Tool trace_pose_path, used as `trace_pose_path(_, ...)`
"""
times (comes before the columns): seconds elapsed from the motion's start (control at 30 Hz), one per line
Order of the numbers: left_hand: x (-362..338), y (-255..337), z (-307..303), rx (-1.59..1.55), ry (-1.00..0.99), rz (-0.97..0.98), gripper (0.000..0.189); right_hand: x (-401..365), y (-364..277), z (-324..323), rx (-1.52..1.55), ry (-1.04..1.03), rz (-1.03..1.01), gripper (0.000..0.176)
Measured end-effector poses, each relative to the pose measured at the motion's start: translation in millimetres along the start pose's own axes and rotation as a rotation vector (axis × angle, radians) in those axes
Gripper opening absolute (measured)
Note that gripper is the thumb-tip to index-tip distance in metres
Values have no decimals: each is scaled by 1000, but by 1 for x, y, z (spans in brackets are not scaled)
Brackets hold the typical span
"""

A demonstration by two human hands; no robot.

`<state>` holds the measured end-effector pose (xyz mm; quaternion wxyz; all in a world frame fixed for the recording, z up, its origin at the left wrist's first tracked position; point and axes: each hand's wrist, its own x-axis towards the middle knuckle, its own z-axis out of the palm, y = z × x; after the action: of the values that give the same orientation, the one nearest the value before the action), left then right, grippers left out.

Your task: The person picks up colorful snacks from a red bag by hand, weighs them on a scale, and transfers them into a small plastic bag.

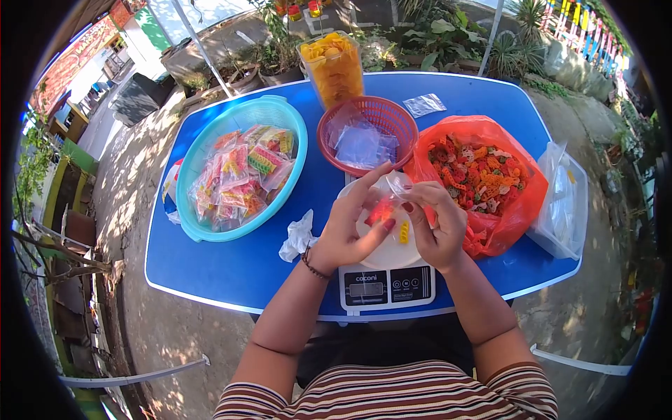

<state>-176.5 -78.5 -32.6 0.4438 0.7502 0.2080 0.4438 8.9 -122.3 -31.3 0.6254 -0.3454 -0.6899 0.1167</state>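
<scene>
My left hand point(352, 222) is closed round a small clear plastic bag point(397, 183) with red pieces in its lower part. The fingers of my right hand point(441, 222) pinch the bag near its upper end. Both hands are above the white round plate point(374, 260) of a kitchen scale point(388, 297), whose display I cannot read. A small yellow piece point(404, 232) shows between my hands, over the plate. Just beyond them, a red plastic basket point(404, 133) holds clear empty bags point(360, 145). To the right, an open red plastic bag point(523, 210) holds many coloured lattice-like pieces point(476, 171).
A turquoise basket point(299, 133) of filled packets point(234, 164) stands at left, beside crumpled white tissue point(297, 236). Behind are a tub of yellow chips point(334, 66) and a flat clear packet point(424, 105). A clear plastic box point(570, 210) sits near the blue table's point(231, 276) right edge.
</scene>
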Motion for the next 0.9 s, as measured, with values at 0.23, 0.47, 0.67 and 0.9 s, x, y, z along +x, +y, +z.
trace_pose_path(0.23,4,-10,0,-324,382,-151,26,6,1,-7,-285,-235,127,27)
trace_pose_path(0.47,4,-16,-10,-250,458,-174,28,-3,-1,4,-530,-461,87,19)
trace_pose_path(0.67,5,-12,-13,-440,403,-213,29,-5,1,7,-584,-426,45,15)
trace_pose_path(0.9,5,-14,-12,-381,435,-248,24,-3,8,10,-351,-239,75,12)
